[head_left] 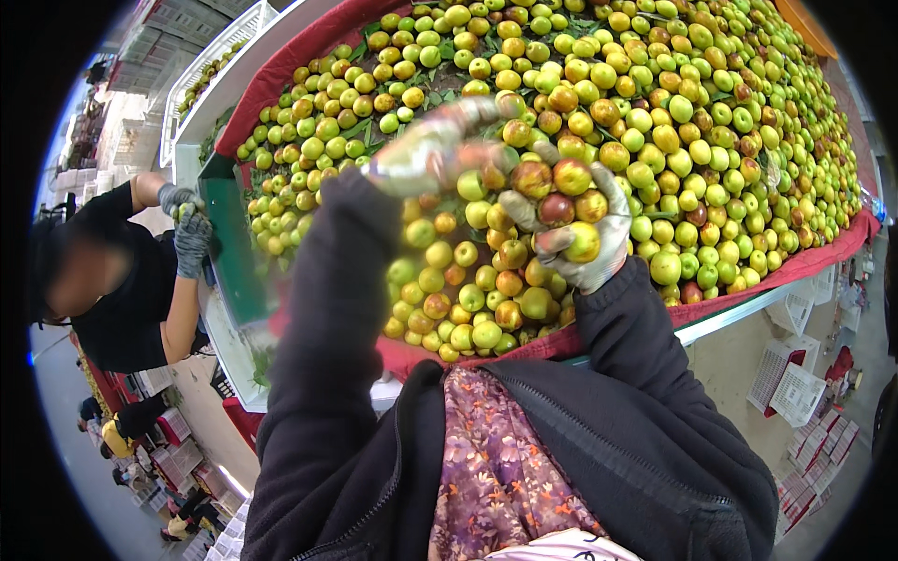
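My right hand (610, 245), in a pale glove, is cupped palm up with its fingers curled around several red-and-green jujubes (557, 209). My left hand (435, 150), gloved too, is smeared by motion above the heap, left of the right hand. Its fingers reach out to the right and look spread; I see no fruit held in them. Below both hands lies a large heap of yellow-green and reddish jujubes (692, 150), with some green leaves among them.
Red cloth (814, 254) lines the edge of the sorting table. A green board (224, 234) stands at its left end. There, a co-worker in grey gloves (192, 229) handles fruit. A white crate (201, 70) sits at upper left; more crates (795, 388) stand on the floor at right.
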`<state>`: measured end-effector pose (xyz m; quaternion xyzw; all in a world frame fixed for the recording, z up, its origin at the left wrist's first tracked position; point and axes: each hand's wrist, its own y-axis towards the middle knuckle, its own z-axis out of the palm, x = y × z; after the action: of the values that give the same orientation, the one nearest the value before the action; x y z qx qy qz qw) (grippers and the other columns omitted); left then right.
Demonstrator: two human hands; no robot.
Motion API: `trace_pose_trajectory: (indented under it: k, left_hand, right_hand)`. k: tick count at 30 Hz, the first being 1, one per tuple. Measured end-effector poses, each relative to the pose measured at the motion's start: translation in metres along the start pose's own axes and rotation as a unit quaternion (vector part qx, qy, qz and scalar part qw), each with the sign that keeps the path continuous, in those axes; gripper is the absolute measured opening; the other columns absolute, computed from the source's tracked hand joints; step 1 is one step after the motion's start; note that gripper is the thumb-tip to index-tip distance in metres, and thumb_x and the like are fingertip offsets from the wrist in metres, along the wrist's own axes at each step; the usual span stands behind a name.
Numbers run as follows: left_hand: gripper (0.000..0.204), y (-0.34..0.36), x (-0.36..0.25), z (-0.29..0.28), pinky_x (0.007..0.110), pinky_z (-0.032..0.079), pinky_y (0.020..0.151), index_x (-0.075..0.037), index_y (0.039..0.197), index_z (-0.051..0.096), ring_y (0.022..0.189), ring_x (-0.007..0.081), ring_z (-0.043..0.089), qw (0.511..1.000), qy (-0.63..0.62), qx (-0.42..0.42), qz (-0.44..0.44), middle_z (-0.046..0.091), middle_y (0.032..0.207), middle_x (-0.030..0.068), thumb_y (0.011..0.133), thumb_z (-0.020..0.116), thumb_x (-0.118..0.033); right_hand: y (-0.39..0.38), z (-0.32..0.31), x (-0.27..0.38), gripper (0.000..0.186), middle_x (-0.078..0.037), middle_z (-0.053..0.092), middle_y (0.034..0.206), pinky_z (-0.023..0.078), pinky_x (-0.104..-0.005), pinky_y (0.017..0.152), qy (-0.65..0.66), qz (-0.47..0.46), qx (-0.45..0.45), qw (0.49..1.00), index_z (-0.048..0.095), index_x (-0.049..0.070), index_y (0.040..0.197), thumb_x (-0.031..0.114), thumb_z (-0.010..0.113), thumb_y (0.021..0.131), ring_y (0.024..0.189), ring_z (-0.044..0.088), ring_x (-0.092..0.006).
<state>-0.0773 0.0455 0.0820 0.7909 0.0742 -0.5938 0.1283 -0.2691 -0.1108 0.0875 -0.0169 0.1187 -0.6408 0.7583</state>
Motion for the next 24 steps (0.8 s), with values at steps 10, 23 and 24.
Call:
trace_pose_trajectory:
  k: [10, 23, 24]
  left_hand:
    - [0.044, -0.052, 0.091, -0.021, 0.043, 0.037, 0.105, -0.011, 0.134, 0.05, 0.124, 0.0341, 0.046, 0.781, 0.591, -0.11, -0.17, 0.052, 0.136, 0.0131, 0.095, 0.05, -0.031]
    - [0.024, -0.098, 0.105, 0.053, 0.031, 0.05, 0.065, -0.005, 0.112, 0.058, 0.08, 0.0231, 0.062, 0.941, 0.206, -0.224, -0.151, 0.062, 0.098, 0.0109, 0.089, 0.059, -0.012]
    - [0.022, -0.094, 0.094, 0.05, 0.031, 0.05, 0.064, -0.005, 0.11, 0.058, 0.078, 0.0236, 0.062, 0.943, 0.196, -0.229, -0.139, 0.061, 0.094, 0.0113, 0.089, 0.059, -0.014]
  right_hand:
    - [-0.079, 0.01, 0.035, 0.053, -0.021, 0.035, 0.146, 0.053, -0.0249, 0.054, -0.058, -0.131, -0.046, 0.989, 0.044, 0.009, 0.138, 0.038, 0.046, 0.093, 0.112, 0.057, -0.0377]
    - [-0.096, -0.012, 0.028, 0.049, -0.014, 0.046, 0.14, 0.054, -0.0256, 0.067, -0.029, -0.127, -0.093, 0.987, 0.049, 0.011, 0.134, 0.037, 0.047, 0.092, 0.114, 0.054, -0.0298]
    - [-0.096, -0.01, 0.024, 0.048, -0.014, 0.044, 0.141, 0.055, -0.0259, 0.075, -0.024, -0.1, -0.076, 0.992, 0.049, 0.013, 0.133, 0.035, 0.048, 0.09, 0.116, 0.053, -0.0266]
